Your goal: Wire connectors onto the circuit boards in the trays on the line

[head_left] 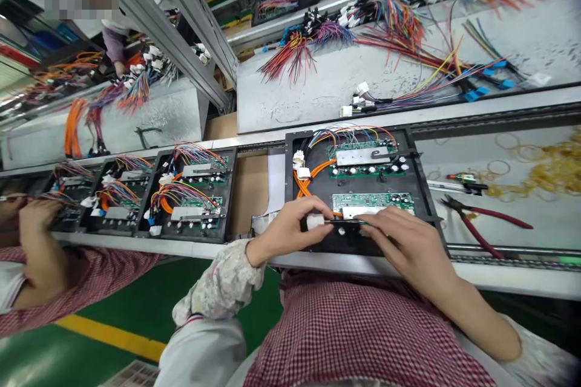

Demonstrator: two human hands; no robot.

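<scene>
My left hand [290,227] pinches a white plug connector [315,221] between thumb and fingers, over the front of a black tray [290,184]. My right hand [406,242] is closed at the front edge of the lower green circuit board [370,199]. A thin dark strand [347,222] seems to run between the hands; what the right fingertips grip is partly hidden. Behind, the upper circuit board [363,157] carries a metal plate, with orange cables [303,184], coloured wires and white connectors [299,163] at its left.
Red-handled cutters [481,217], pens [458,186] and yellow rubber bands [544,163] lie on the right. Wire bundles [394,18] cover the sloped shelf [290,97] behind. More loaded trays [229,193] stand left, where a co-worker's hand [43,214] works. A metal post [181,24] rises behind.
</scene>
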